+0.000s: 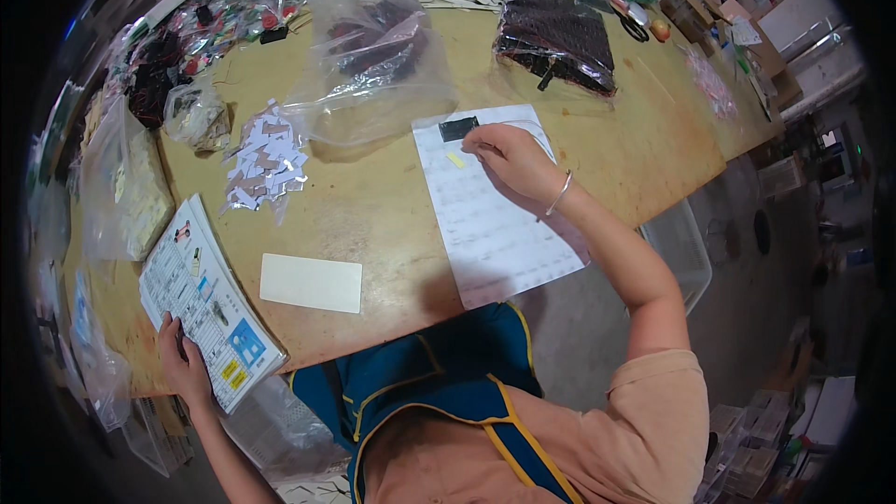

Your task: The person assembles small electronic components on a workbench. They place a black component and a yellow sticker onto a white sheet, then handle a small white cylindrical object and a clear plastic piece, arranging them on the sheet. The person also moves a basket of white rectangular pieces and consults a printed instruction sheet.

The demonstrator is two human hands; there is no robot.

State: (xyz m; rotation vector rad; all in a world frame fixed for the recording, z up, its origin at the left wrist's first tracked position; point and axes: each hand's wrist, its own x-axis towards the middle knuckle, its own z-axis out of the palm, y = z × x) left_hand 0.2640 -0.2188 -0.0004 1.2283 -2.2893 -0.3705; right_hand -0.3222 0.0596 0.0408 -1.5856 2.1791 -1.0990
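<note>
On sheet [495, 233], touched block [455, 129] with right fingers [483, 138], unclear if clamped, and left of it, booklets [201, 285] with left fingers [191, 360] apart.

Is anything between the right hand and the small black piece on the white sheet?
Nothing visible: the right hand is at the right end of the black piece; contact is hard to tell. The yellow strip on the white sheet lies below, out of the way.

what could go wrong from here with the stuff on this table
The paper stack under the left hand juts past the edge of the table, so it might slide off. The right hand, at the black block, lies over the printed sheet and could drag it askew.
</note>
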